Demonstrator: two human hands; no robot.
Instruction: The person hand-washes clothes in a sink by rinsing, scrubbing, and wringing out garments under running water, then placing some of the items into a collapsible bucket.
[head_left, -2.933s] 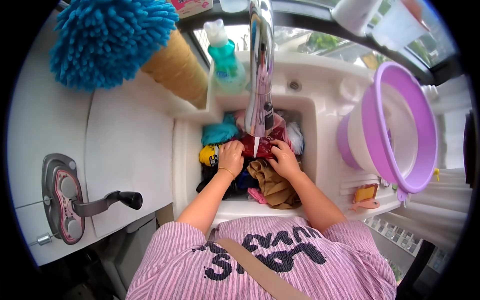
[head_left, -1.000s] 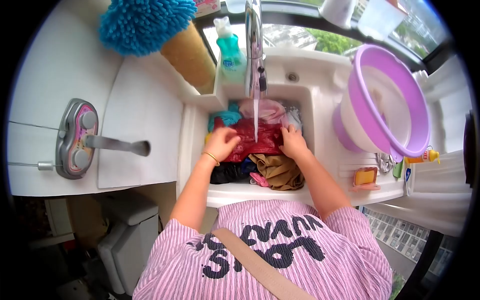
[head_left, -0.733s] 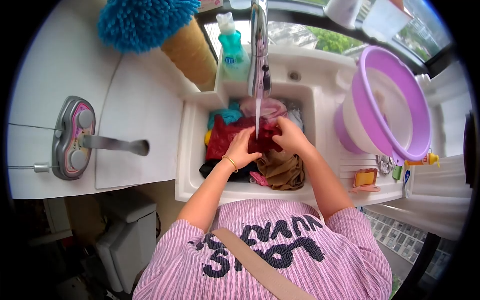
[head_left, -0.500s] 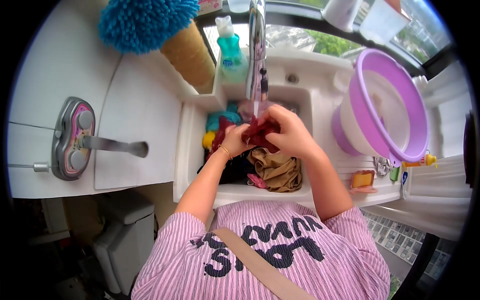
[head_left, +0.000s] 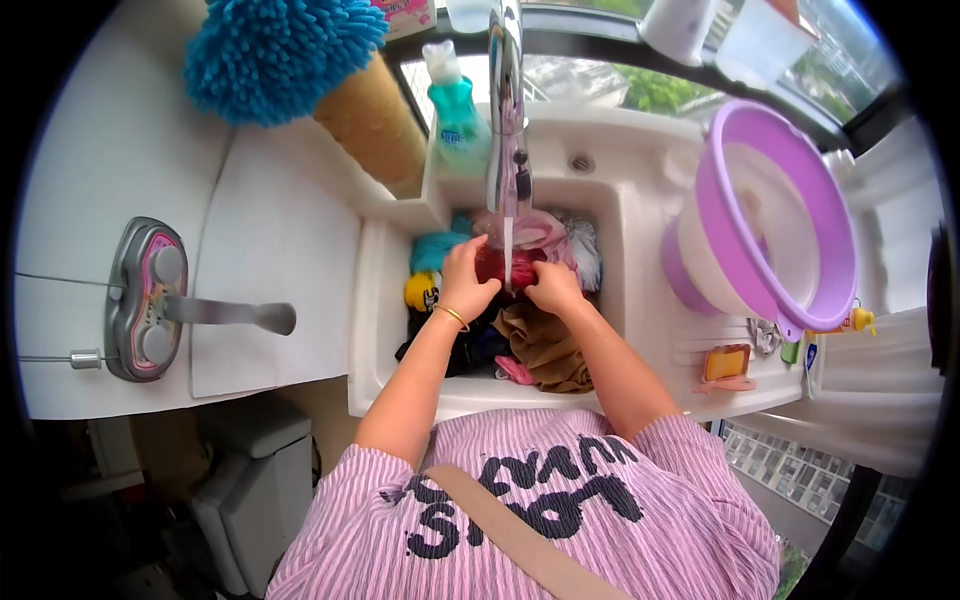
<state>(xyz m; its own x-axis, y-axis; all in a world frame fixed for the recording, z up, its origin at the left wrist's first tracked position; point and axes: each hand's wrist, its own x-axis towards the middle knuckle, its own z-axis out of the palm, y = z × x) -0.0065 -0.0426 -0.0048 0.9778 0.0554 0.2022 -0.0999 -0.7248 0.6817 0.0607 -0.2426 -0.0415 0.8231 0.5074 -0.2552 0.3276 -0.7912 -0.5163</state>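
Crosswise, bunched red cloth (head_left: 524,269), long axis left hand (head_left: 467,283) to right hand (head_left: 554,288)

The left forearm (head_left: 412,385) and the right forearm (head_left: 628,368) were stretched forward, both slanted inward to the tap (head_left: 507,120). The left hand (head_left: 466,283) was held to the left of the tap's mouth and on its near side, with the fingers pointed forward and the thumb turned inward. The right hand (head_left: 556,288) was held to the right of that mouth, its fingers bent in a grip. The two hands were placed near each other, but not touching.
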